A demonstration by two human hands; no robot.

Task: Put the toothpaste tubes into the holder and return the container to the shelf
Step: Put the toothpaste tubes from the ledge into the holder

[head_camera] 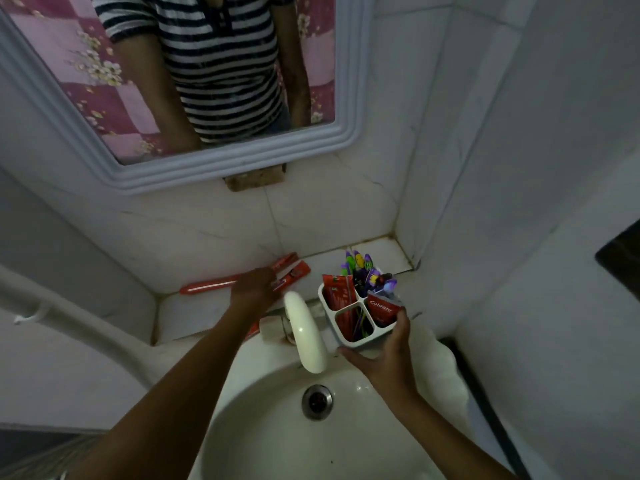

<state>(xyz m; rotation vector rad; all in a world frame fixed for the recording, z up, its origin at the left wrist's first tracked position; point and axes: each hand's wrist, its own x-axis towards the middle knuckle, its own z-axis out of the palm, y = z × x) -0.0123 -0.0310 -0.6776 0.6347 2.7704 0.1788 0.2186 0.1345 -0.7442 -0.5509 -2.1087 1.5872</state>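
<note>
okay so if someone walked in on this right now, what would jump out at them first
The white four-compartment holder, crammed with bright toothbrushes and red toothpaste tubes, is held by the right hand over the sink. The left hand reaches to red tubes on the tiled ledge, below the mirror.

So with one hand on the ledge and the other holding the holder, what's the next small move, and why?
Probably close the left hand on the red toothpaste tube and carry it to the holder. It lies on the ledge under that hand, while the right hand holds the holder.
</note>
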